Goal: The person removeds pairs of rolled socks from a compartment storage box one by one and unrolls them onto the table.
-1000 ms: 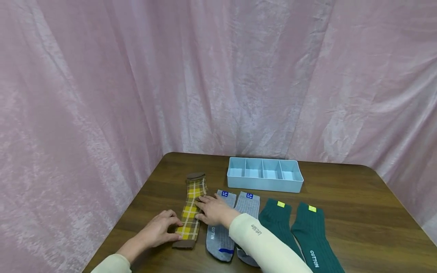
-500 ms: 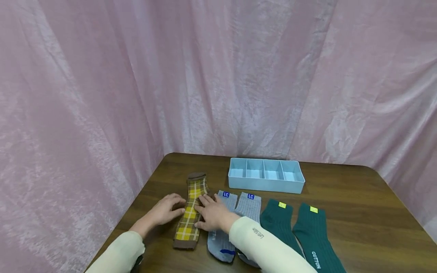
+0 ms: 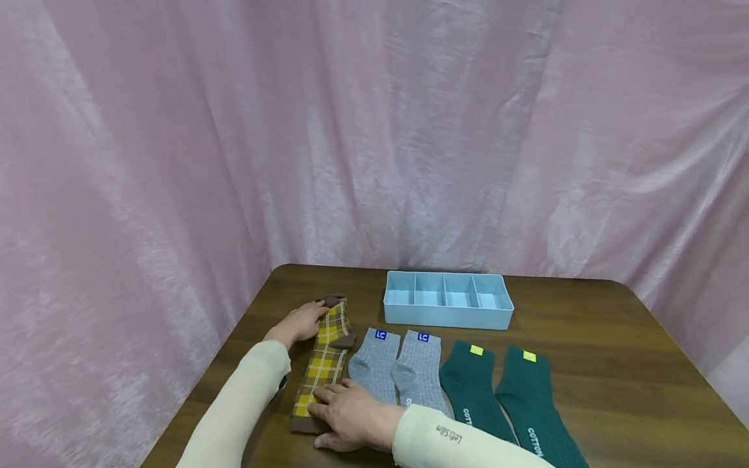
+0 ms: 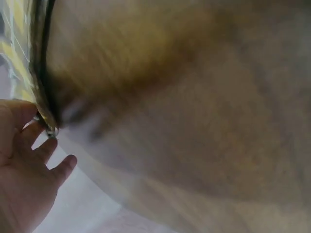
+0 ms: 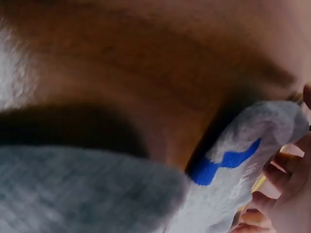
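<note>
Head view: plaid sock (image 3: pixel 325 359) flat on the table (image 3: pixel 614 351), far left in a row of socks, lengthwise away from the person, brown toe near, brown cuff far. Left hand (image 3: pixel 302 321) at the far end, fingers on the cuff, which looks partly turned over onto the plaid; cannot tell from here whether pinched or merely touched. Right hand (image 3: pixel 350 416) laid flat over the near end, fingers spread and straight, pressing down on plaid sock and the edge of the neighbouring grey sock (image 3: pixel 374 364). Cream sleeves on both arms.

Just right of the plaid one, two grey socks with blue tags, side by side and touching, second grey sock (image 3: pixel 421 369) next. Then two green socks (image 3: pixel 471 383) (image 3: pixel 529 396) with yellow-green tags, "COTTON" in white on each. Behind the row, a light blue tray (image 3: pixel 447 318) with four compartments, apart from the socks. Pink curtain (image 3: pixel 374 130) round the table on all sides.

Left wrist view: heavily blurred; left hand (image 4: pixel 24 165) at lower left, fingers loosely extended beside a strip of plaid.

Right wrist view: grey sock (image 5: pixel 243 160) with blue mark close up, fingertips (image 5: pixel 277 174) at the right edge, table (image 5: pixel 146 73) behind.
</note>
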Tool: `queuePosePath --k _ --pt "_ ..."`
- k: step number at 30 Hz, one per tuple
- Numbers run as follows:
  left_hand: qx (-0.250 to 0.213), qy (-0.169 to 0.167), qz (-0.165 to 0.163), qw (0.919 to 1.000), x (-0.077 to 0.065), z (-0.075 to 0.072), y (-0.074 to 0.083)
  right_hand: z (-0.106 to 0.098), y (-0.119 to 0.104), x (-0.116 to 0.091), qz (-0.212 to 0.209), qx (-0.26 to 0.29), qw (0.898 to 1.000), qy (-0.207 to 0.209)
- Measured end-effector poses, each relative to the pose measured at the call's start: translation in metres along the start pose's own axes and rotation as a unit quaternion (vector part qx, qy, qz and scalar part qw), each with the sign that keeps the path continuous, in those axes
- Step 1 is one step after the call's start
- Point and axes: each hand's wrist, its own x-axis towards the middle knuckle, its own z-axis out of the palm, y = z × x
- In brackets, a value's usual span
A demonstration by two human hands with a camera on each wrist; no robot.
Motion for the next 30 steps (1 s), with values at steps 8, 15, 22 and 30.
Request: queuePosePath --k 8,15,22,30 --pt "0.006 0.035 0.023 0.9991 0.006 -0.007 -0.011 0.003 -0.009 0.000 0.008 -0.020 0.990 0.138" --pt "0.038 -0.031 0.008 0.9988 0.012 -0.002 -0.011 0.002 -0.011 0.006 0.039 -0.068 0.989 0.123" --pt "0.037 -0.017 -0.040 0.9984 -0.010 0.000 -0.038 -0.005 -0.011 0.012 0.046 -0.073 0.992 0.097" --pt "0.056 0.006 -0.089 0.9945 -0.046 0.001 -0.072 -0.012 0.000 0.023 0.070 -0.052 0.995 0.044"
